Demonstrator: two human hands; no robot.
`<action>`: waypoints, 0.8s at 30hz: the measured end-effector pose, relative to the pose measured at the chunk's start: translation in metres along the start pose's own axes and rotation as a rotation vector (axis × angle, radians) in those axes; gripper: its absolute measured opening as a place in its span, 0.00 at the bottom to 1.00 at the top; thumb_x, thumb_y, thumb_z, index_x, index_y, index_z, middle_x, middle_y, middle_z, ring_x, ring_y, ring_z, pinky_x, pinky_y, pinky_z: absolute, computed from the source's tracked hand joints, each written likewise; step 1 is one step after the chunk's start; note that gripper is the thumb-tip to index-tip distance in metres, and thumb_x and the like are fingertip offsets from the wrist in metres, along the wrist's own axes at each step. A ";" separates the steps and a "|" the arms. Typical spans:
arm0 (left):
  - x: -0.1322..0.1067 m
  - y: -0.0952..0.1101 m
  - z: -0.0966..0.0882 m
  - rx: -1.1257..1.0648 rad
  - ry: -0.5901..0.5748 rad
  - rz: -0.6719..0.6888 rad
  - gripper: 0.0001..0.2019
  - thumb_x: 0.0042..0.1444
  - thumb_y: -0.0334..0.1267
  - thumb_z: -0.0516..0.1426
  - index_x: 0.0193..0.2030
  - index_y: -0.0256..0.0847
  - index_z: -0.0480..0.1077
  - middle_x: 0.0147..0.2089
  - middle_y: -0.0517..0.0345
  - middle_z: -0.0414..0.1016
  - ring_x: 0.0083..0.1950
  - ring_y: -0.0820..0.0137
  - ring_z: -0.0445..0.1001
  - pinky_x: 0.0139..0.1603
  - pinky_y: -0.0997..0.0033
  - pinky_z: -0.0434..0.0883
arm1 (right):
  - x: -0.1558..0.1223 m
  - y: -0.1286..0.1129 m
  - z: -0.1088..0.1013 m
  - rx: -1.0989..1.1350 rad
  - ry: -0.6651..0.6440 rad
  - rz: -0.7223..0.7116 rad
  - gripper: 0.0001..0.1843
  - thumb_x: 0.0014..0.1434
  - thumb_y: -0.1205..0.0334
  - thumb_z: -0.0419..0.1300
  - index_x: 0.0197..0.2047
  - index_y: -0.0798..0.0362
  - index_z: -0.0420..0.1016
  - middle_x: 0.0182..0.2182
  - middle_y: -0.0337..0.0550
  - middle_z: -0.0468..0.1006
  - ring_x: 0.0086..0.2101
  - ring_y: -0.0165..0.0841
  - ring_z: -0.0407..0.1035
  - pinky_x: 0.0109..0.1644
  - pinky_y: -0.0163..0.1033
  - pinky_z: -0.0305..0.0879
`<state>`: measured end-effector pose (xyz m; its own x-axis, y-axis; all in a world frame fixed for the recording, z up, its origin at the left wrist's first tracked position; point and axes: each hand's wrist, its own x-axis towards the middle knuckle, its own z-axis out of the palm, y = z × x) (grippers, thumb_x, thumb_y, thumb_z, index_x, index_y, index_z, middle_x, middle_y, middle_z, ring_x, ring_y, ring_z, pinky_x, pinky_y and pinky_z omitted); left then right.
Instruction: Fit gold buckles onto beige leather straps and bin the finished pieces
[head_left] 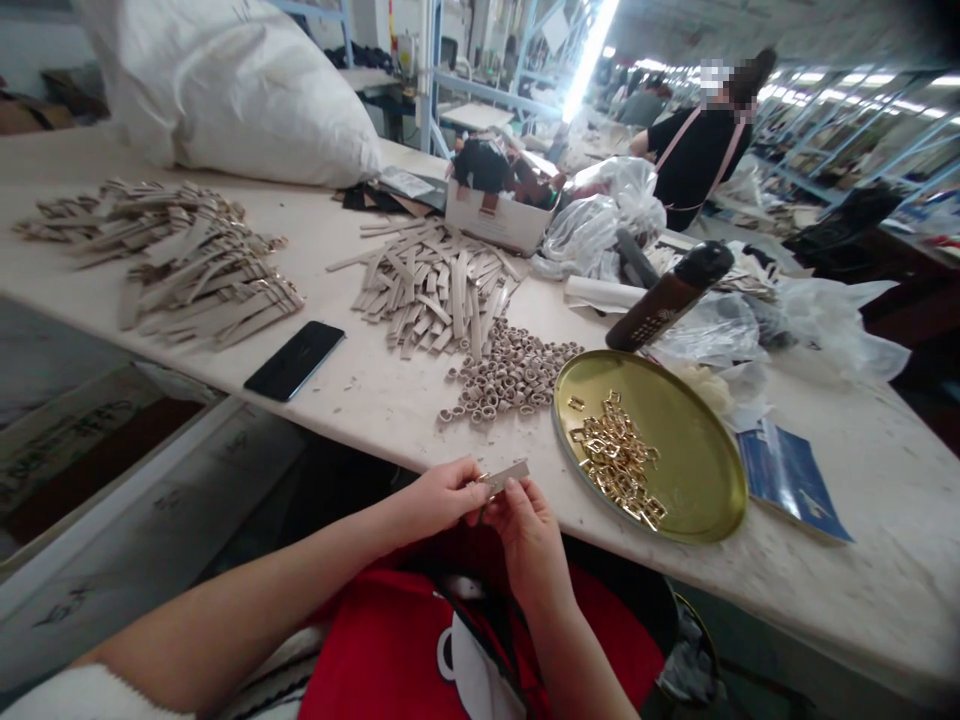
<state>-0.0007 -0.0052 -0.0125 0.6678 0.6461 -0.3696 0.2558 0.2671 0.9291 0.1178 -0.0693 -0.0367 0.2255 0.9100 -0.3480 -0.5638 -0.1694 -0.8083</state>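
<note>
My left hand [460, 492] and my right hand [525, 525] meet at the table's front edge, above my lap. Both are closed on one short beige strap [508, 478], with a bit of gold metal showing by the left fingers. Beyond them lies a heap of small beige strap loops [510, 372], and behind it a pile of loose beige straps [442, 285]. On the right, a round gold tray [694, 440] holds a cluster of gold buckles [619, 460]. Straps with gold fittings [202, 260] are piled on the left.
A black phone [295, 360] lies left of the loops. Behind stand a white sack [240, 100], a filled box [491, 215], a dark bottle [667, 298] and plastic bags [600, 215]. A blue booklet [795, 480] lies right of the tray. A person [697, 150] stands farther back.
</note>
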 end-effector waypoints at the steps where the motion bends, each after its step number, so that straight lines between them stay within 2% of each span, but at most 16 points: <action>1: 0.001 0.000 0.000 -0.036 -0.009 -0.045 0.10 0.52 0.44 0.49 0.29 0.39 0.59 0.20 0.68 0.62 0.17 0.81 0.52 0.18 0.80 0.50 | 0.001 -0.001 0.000 0.010 -0.004 0.028 0.09 0.53 0.56 0.59 0.31 0.53 0.66 0.23 0.35 0.70 0.23 0.25 0.63 0.29 0.32 0.62; 4: 0.006 0.001 0.001 -0.091 -0.013 -0.143 0.10 0.51 0.44 0.49 0.29 0.39 0.58 0.19 0.69 0.61 0.15 0.82 0.50 0.15 0.80 0.47 | 0.002 -0.002 -0.002 -0.128 0.001 0.002 0.10 0.54 0.55 0.57 0.32 0.53 0.65 0.24 0.35 0.69 0.25 0.27 0.62 0.30 0.34 0.62; 8: 0.010 -0.002 0.000 0.040 0.009 -0.109 0.08 0.50 0.42 0.50 0.28 0.39 0.60 0.19 0.67 0.63 0.19 0.80 0.55 0.18 0.81 0.51 | 0.003 -0.003 -0.010 -0.662 0.096 -0.319 0.08 0.54 0.57 0.57 0.32 0.53 0.67 0.27 0.38 0.69 0.29 0.29 0.62 0.34 0.35 0.59; 10: 0.011 -0.003 -0.002 0.121 0.031 -0.056 0.08 0.50 0.41 0.51 0.27 0.38 0.61 0.20 0.66 0.64 0.22 0.79 0.59 0.20 0.81 0.53 | 0.005 -0.005 -0.014 -0.810 0.101 -0.403 0.07 0.53 0.58 0.58 0.30 0.53 0.67 0.27 0.38 0.67 0.29 0.29 0.60 0.34 0.34 0.58; 12: 0.012 -0.002 -0.004 0.132 0.012 -0.051 0.09 0.50 0.42 0.52 0.27 0.39 0.60 0.20 0.66 0.64 0.21 0.79 0.59 0.20 0.81 0.54 | 0.008 -0.007 -0.018 -0.780 0.049 -0.315 0.08 0.53 0.57 0.57 0.30 0.53 0.66 0.25 0.37 0.66 0.27 0.28 0.60 0.32 0.34 0.57; 14: 0.013 -0.001 -0.006 0.084 -0.045 -0.085 0.12 0.50 0.46 0.53 0.27 0.39 0.59 0.19 0.67 0.64 0.18 0.79 0.56 0.18 0.81 0.52 | 0.011 -0.010 -0.020 -0.650 -0.032 -0.150 0.10 0.54 0.55 0.57 0.32 0.53 0.64 0.25 0.37 0.67 0.27 0.28 0.60 0.31 0.34 0.58; 16: 0.017 -0.001 -0.009 0.048 -0.070 -0.101 0.16 0.49 0.51 0.54 0.26 0.40 0.58 0.16 0.68 0.62 0.16 0.80 0.54 0.16 0.81 0.50 | 0.014 -0.015 -0.021 -0.558 -0.098 -0.065 0.12 0.53 0.53 0.57 0.33 0.53 0.63 0.25 0.36 0.67 0.27 0.28 0.60 0.32 0.34 0.59; 19: 0.027 -0.002 -0.012 0.032 -0.023 -0.092 0.18 0.46 0.53 0.56 0.25 0.39 0.58 0.16 0.68 0.62 0.16 0.80 0.56 0.16 0.81 0.51 | 0.022 -0.028 -0.024 -0.624 -0.212 -0.098 0.12 0.54 0.52 0.56 0.32 0.53 0.65 0.25 0.37 0.67 0.28 0.28 0.61 0.33 0.34 0.58; 21: 0.033 -0.001 -0.014 -0.015 -0.008 -0.073 0.17 0.47 0.50 0.57 0.31 0.38 0.60 0.19 0.68 0.65 0.17 0.80 0.59 0.16 0.81 0.54 | 0.035 -0.041 -0.027 -0.717 -0.299 -0.124 0.15 0.59 0.51 0.50 0.32 0.53 0.68 0.26 0.39 0.68 0.29 0.30 0.62 0.34 0.35 0.59; 23: 0.038 0.000 -0.015 -0.052 -0.022 -0.037 0.17 0.50 0.48 0.55 0.40 0.38 0.61 0.21 0.67 0.67 0.17 0.79 0.60 0.17 0.81 0.56 | 0.056 -0.053 -0.032 -0.858 -0.270 -0.216 0.18 0.61 0.52 0.44 0.35 0.53 0.70 0.27 0.41 0.70 0.30 0.31 0.63 0.35 0.36 0.59; 24: 0.040 0.001 -0.015 -0.055 -0.028 -0.022 0.17 0.51 0.47 0.53 0.43 0.37 0.61 0.21 0.67 0.67 0.17 0.80 0.59 0.17 0.81 0.56 | 0.070 -0.059 -0.034 -0.968 -0.194 -0.310 0.17 0.61 0.53 0.45 0.36 0.52 0.70 0.28 0.42 0.70 0.30 0.32 0.63 0.35 0.37 0.59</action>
<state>0.0156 0.0320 -0.0266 0.6818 0.6199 -0.3883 0.2318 0.3203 0.9185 0.1935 -0.0084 -0.0295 0.0714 0.9964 -0.0461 0.3971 -0.0708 -0.9151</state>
